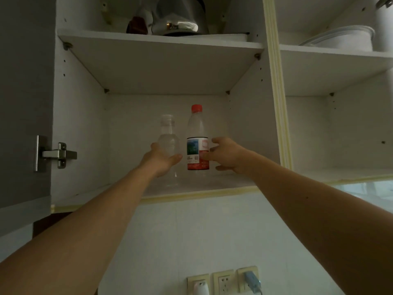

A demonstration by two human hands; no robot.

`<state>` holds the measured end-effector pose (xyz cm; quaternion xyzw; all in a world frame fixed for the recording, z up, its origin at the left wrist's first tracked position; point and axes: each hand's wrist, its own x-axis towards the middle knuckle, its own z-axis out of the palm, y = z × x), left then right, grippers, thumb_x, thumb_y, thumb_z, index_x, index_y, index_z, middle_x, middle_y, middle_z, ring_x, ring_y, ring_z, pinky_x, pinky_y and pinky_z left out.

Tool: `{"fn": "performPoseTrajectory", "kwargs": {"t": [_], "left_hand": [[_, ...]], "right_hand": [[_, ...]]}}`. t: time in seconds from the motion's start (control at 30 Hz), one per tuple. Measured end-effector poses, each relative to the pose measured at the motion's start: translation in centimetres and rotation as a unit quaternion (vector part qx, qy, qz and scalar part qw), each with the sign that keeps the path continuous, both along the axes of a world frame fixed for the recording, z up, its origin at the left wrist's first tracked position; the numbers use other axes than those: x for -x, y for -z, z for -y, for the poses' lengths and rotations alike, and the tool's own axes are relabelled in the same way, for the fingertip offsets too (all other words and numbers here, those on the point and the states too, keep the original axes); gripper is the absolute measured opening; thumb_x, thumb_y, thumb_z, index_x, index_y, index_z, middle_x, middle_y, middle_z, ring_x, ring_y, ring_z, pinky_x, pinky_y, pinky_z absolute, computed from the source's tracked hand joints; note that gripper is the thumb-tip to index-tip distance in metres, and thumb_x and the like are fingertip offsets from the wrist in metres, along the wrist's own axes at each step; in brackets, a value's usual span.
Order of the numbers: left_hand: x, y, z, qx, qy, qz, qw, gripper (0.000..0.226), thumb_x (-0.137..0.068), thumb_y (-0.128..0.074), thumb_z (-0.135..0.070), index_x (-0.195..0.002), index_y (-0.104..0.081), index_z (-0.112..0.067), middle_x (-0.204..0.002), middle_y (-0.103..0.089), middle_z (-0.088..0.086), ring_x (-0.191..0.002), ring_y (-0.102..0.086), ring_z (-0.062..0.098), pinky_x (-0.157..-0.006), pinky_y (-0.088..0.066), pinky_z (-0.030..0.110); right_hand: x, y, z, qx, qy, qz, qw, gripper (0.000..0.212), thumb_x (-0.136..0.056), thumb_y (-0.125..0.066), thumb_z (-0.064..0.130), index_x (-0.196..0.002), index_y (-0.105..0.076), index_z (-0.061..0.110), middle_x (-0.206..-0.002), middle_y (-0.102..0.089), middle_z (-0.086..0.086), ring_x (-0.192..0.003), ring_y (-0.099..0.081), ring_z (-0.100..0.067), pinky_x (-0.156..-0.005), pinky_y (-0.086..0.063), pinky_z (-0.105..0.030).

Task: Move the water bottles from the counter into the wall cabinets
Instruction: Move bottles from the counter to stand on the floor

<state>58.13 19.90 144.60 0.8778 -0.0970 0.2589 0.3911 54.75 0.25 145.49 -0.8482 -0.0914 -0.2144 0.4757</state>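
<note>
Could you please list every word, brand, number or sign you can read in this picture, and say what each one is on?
None can be read.
Red-capped bottle: its label carries a landscape picture, a red band and lines of print, all too small and blurred to read.
Clear bottle: no label visible.
Wall sockets: no legible marking.

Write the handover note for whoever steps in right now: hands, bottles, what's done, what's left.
Left hand: grips the clear bottle, which has no label, on the lower cabinet shelf.
Right hand: fingers curled beside the red-capped bottle, thumb on its label; a firm grip can't be confirmed.
Done: both bottles stand upright, side by side, in the cabinet.
Left: let go and withdraw. The counter is out of view, so check it for more bottles.
</note>
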Motion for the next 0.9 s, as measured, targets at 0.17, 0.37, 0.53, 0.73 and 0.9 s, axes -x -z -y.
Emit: {"fn": "performPoseTrajectory", "kwargs": {"t": [0.17,0.37,0.53,0.73,0.9], "left_hand": [[4.7,1.1,1.2,0.003,-0.072,0.109,0.991,0.07,-0.095,-0.063,-0.044,-0.147,-0.033,-0.007,-0.144,-0.041,0.021,-0.128,-0.047,0.041,-0.103,-0.044,0.046],[13.6,1.3,5.5,0.025,0.011,0.228,0.973,0.045,-0.096,-0.063,-0.033,-0.133,-0.053,-0.009,-0.124,-0.062,0.013,-0.114,-0.06,0.03,-0.098,-0.048,0.042],[21.3,6.0,10.6,0.022,0.086,0.241,0.966,0.025,-0.098,-0.06,-0.039,-0.109,-0.062,-0.016,-0.092,-0.067,0.001,-0.083,-0.065,0.021,-0.073,-0.049,0.03],[28.1,17.9,15.0,0.071,0.168,0.085,0.98,0.036,-0.101,-0.054,-0.041,-0.084,-0.065,-0.011,-0.063,-0.07,0.002,-0.045,-0.061,0.013,-0.041,-0.044,0.023],[33.4,28.6,18.7,0.044,0.189,-0.005,0.981,0.049,-0.103,-0.049,-0.043,-0.065,-0.063,-0.016,-0.052,-0.059,-0.002,-0.043,-0.049,0.005,-0.051,-0.039,0.026]], "right_hand": [[5.5,0.7,2.5,0.053,0.059,0.084,0.993,0.062,-0.09,-0.074,0.025,-0.144,-0.048,0.011,-0.129,-0.064,-0.011,-0.109,-0.064,-0.026,-0.098,-0.055,-0.042],[14.8,4.0,6.8,0.104,0.112,0.181,0.972,0.031,-0.093,-0.065,0.024,-0.123,-0.068,0.017,-0.101,-0.067,0.005,-0.095,-0.064,-0.017,-0.077,-0.046,-0.025],[22.8,10.3,10.9,0.127,0.1,0.215,0.963,0.015,-0.093,-0.06,0.023,-0.095,-0.071,0.014,-0.083,-0.071,0.0,-0.079,-0.066,-0.021,-0.073,-0.053,-0.033],[29.7,22.2,16.3,0.101,0.08,0.123,0.984,0.044,-0.1,-0.052,0.026,-0.066,-0.06,-0.001,-0.06,-0.063,-0.009,-0.063,-0.061,-0.033,-0.065,-0.051,-0.044],[37.2,32.1,20.2,0.094,0.119,0.039,0.988,0.057,-0.102,-0.047,0.037,-0.054,-0.049,0.006,-0.047,-0.046,-0.004,-0.047,-0.044,-0.011,-0.058,-0.038,-0.038]]}}
